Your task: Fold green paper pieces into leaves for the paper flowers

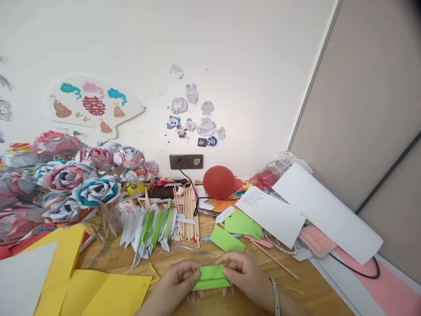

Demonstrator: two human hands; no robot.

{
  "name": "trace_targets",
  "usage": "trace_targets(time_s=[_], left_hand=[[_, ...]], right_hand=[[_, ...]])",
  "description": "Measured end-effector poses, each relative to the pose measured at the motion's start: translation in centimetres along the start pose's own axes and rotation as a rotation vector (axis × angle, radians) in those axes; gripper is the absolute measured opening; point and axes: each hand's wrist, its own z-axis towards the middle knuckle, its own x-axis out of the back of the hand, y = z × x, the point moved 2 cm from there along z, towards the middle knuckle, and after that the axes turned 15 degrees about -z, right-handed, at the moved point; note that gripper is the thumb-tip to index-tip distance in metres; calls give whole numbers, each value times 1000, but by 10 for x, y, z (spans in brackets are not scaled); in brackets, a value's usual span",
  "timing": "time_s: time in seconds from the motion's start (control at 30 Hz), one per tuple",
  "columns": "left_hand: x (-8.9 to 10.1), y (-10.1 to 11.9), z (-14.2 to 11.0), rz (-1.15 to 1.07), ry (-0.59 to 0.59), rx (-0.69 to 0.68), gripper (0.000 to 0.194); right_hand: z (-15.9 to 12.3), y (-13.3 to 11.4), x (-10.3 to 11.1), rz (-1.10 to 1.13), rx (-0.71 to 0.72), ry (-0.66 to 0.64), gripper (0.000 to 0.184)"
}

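A small folded piece of green paper (211,277) is held between both hands near the table's front edge, with a crease running along its length. My left hand (179,281) grips its left end, thumb on top and fingers behind. At the right end, my right hand (243,274) pinches it the same way; a bracelet circles that wrist. Just beyond the hands lies a flat green paper slip (226,239), with a stack of green paper (243,223) behind it. Folded white and green paper pieces (151,228) stand in a row to the left.
Paper flowers (95,188) fill a clear container at left, above yellow paper sheets (108,292). Wooden sticks (189,215), tweezers (189,249) and a red balloon (219,182) lie toward the wall. At right are white sheets (272,215), a pink calculator-like device (317,240) and a loose stick (274,260).
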Motion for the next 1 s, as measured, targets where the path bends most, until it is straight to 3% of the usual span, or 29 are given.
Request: trace_targets(time_s=[0.23, 0.4, 0.8, 1.0], left_hand=[[7, -6, 3, -48, 59, -28, 64], [6, -3, 2, -138, 23, -29, 62], [2, -4, 2, -179, -27, -14, 47], [4, -2, 1, -60, 35, -41, 40]], right_hand=[[1, 1, 2, -31, 60, 44, 33], [0, 6, 1, -39, 139, 101, 35], [-6, -7, 9, -459, 357, 193, 32], [-7, -16, 10, -374, 354, 159, 29]])
